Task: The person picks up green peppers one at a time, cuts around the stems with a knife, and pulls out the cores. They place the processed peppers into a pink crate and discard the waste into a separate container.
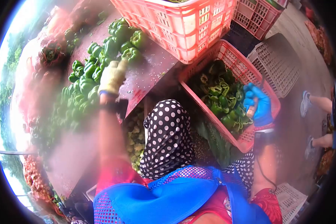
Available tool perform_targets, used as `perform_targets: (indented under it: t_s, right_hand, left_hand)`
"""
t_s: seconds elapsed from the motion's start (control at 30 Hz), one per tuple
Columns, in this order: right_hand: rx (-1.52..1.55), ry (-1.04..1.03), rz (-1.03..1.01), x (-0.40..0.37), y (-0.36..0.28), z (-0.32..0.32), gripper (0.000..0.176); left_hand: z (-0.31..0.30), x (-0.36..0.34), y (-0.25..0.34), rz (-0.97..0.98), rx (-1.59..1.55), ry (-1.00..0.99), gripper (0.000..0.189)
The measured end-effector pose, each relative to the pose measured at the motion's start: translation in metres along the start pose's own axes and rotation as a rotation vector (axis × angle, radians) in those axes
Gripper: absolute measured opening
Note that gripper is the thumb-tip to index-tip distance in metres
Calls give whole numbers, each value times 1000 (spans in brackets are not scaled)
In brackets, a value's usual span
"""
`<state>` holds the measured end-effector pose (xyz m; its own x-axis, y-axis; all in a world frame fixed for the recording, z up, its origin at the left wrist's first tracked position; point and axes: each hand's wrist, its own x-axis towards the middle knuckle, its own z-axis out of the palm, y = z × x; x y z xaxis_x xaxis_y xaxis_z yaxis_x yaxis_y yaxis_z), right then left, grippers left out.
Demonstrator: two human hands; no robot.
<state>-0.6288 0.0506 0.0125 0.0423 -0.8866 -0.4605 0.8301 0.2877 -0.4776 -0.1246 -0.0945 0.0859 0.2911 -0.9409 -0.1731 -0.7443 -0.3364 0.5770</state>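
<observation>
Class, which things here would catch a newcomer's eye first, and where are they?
A heap of green bell peppers lies at left, with the yellow-gloved left hand on it. At right, the blue-gloved right hand hangs over a red plastic crate of more peppers. A black polka-dot cloth fills the middle.

Strong daylight floods in from the left, washing that edge out to white. A pinkish haze veils the whole view and softens detail. Heavy fisheye distortion bends the edges into a dark round rim, where everything blurs.
</observation>
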Motion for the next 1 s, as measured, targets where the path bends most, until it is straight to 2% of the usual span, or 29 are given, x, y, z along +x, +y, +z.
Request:
perform_targets:
  t_s: [0.03,0.07,0.1,0.13,0.2,0.23,0.3,0.37,0.4,0.5,0.53,0.57,0.63,0.67,0.7,0.73,0.77,0.83,0.87,0.9,1.0]
  right_hand:
    - [110,-72,-48,-4,0,0,19]
    - [214,74,-68,-7,3,14,21]
    - [319,222,-86,-8,6,25,23]
    - [278,137,-35,-7,11,17,28]
    - [192,34,43,-7,22,10,36]
    - [165,-30,74,-10,29,17,36]
    - [6,-111,56,-12,36,23,37]
    - [-143,-69,-9,-11,43,25,32]
    - [-240,-68,-64,-11,47,28,27]
    - [-495,-8,-110,-19,54,42,22]
    - [-607,7,-105,-24,54,46,22]
    - [-718,28,-99,-28,54,49,23]
    - [-853,78,-137,-33,56,58,23]
    - [-976,53,-364,-29,64,57,27]
    - [-1101,27,-592,-25,69,56,31]
    - [-1226,9,-733,-27,66,61,37]
    - [-1353,-9,-870,-31,63,65,43]
    - [-1384,20,-982,-38,62,68,53]
    - [-1399,32,-1073,-40,63,66,59]
    - [-1440,55,-1075,-46,60,67,63]
    - [-1542,149,-1020,-56,52,60,62]
  left_hand:
    - [13,31,-7,-129,-65,44,49]
    - [24,57,-19,-120,-55,32,49]
    - [39,87,-48,151,256,18,49]
    - [54,118,-75,422,571,92,49]
    - [67,101,-53,225,45,82,50]
    - [67,60,-16,167,-330,55,52]
    - [76,23,7,178,-425,90,68]
    - [85,12,15,276,-371,62,70]
    - [85,5,19,253,-186,84,70]
    - [100,33,-1,212,-418,-28,64]
    - [96,30,-1,162,-849,-309,56]
    - [83,16,18,218,-1087,-611,48]
    - [76,-35,51,8,-1566,-843,46]
    - [80,-47,60,-125,-1707,-960,42]
    - [85,-60,73,-63,-1672,-1044,39]
    - [90,-75,87,4,-1635,-1124,37]
    - [96,-91,104,194,-1521,-1202,36]
    - [111,-119,134,515,-1400,-1356,35]
    - [120,-128,141,497,-1413,-1403,35]
    - [129,-137,149,477,-1425,-1450,36]
    - [151,-154,155,-27,-1408,-1354,39]
